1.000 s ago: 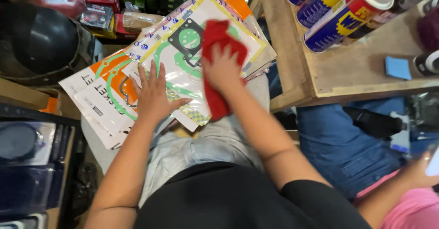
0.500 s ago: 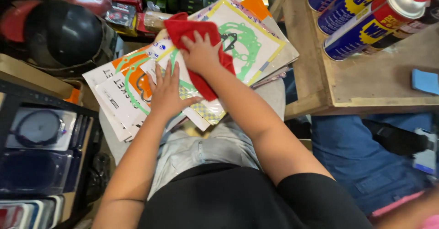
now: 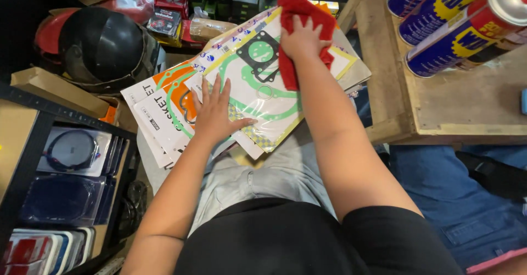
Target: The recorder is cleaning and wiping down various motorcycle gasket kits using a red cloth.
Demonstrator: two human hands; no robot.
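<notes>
Wiping looks to be the step in hand: right hand (image 3: 301, 40) clutches a red rag (image 3: 299, 28) on the top gasket pack (image 3: 258, 96), left hand (image 3: 215, 113) lies flat, fingers spread, pinning the stack nearer the body, so the next stroke needs steady pressure.

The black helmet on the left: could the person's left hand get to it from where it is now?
Probably yes: the left hand lies flat on the gasket packets, holding nothing, and the black helmet sits uncovered just beyond them.
</notes>
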